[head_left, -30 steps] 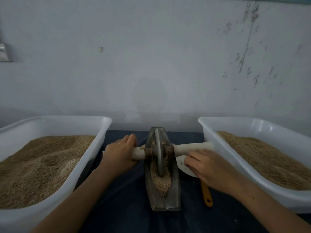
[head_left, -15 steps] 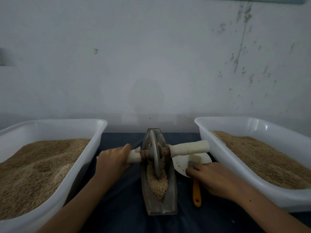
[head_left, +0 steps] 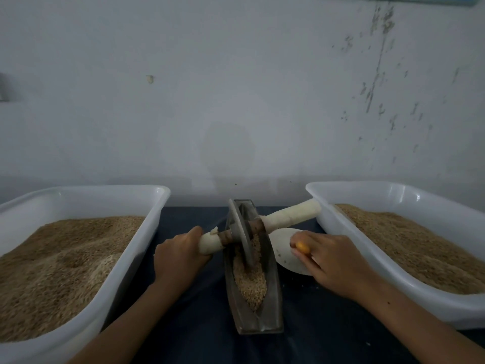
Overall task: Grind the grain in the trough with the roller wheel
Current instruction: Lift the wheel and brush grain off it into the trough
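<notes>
- While your left hand (head_left: 181, 254) grips the left wrapped handle (head_left: 210, 241) of the roller wheel (head_left: 240, 233), fingers curled round it, your right hand (head_left: 332, 261) is off the axle.
- Wheel sits in the trough (head_left: 273, 292), tilted: top of the disc leans left, right handle (head_left: 291, 215) angles up and away toward the right tub (head_left: 367, 187), its far end just beside that tub's corner.
- Disc's lower edge is down in the grain (head_left: 249, 282), which fills the near half of the trough.
- Trough lies lengthwise on the dark cloth (head_left: 189, 332), between the two tubs.
- Your right hand is closed around an orange handle (head_left: 301, 247), only a stub showing between the fingers; it rests over a white scoop-like piece (head_left: 282, 244) just right of the trough. What tool the handle belongs to, can't tell.
- Left tub (head_left: 110, 191) and right tub are both white plastic, both heaped with brown grain.
- Pale wall (head_left: 236, 88) behind, scuffed with dark marks on the right.
</notes>
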`<state>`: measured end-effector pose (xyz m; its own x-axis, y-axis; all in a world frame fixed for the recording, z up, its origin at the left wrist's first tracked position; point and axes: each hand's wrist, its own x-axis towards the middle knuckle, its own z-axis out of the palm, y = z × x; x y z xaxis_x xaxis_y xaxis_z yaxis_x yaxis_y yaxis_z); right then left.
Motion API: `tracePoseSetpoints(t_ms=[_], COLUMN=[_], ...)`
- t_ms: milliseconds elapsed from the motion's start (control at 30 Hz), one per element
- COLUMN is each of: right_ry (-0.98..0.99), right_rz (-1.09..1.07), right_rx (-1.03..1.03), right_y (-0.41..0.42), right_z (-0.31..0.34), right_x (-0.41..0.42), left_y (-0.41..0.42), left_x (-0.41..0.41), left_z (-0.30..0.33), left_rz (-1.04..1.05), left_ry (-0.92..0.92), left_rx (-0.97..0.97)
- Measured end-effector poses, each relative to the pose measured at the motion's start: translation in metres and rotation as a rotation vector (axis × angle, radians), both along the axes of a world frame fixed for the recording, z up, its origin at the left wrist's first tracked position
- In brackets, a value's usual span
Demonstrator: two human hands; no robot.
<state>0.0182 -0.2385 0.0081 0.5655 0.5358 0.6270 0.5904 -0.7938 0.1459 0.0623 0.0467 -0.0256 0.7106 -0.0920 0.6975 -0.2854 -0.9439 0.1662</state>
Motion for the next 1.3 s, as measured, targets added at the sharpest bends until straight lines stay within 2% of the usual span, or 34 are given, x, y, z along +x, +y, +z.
tracePoseSetpoints(t_ms=[167,233,300,367,433,633,767,800,867,933,1000,1167,1300], right_ry=[-0.149,-0.152,-0.044,0.159,0.367,0.361,0.203,0.239,0.472,0.773,0.961,1.058,0.953], right_rz=[0.063,0.093,0.174,0.31,0.409,0.481,0.208,0.144,0.116,0.132,0.143,0.168,0.134], right_rx=[0.194,0.328,0.512,0.677,0.76,0.875,0.946,0.979,0.997,0.907,0.787,0.856,0.851], right_y=[0.018,0.025,0.033,0.04,0.046,0.041,0.04,0.039,0.036,0.039,0.044,0.051,0.054], right_z=[0.026,0.037,0.047,0.056,0.062,0.067,0.064,0.066,0.067,0.064,0.055,0.05,0.048], right_x=[0.001,0.003,0.006,0.008,0.01,0.016,0.02,0.021,0.023,0.022,0.022,0.028,0.025], left_y=[-0.005,-0.007,-0.008,-0.008,-0.008,-0.009,-0.004,-0.003,0.0,0.004,0.006,0.005,0.001], left_x=[-0.002,-0.001,-0.002,-0.002,-0.002,-0.003,0.0,0.001,0.002,0.003,0.004,0.004,0.002], left_z=[0.009,0.015,0.02,0.023,0.024,0.021,0.02,0.019,0.018,0.017,0.018,0.017,0.017], left_rz=[0.012,-0.001,-0.001,0.015,0.032,0.048,0.085,0.082,0.076,0.093,0.122,0.109,0.083], left_ry=[0.054,0.072,0.098,0.114,0.117,0.156,0.171,0.174,0.181,0.182,0.179,0.178,0.165], left_rx=[-0.074,-0.137,-0.182,-0.2,-0.205,-0.259,-0.328,-0.355,-0.395,-0.421,-0.429,-0.42,-0.389])
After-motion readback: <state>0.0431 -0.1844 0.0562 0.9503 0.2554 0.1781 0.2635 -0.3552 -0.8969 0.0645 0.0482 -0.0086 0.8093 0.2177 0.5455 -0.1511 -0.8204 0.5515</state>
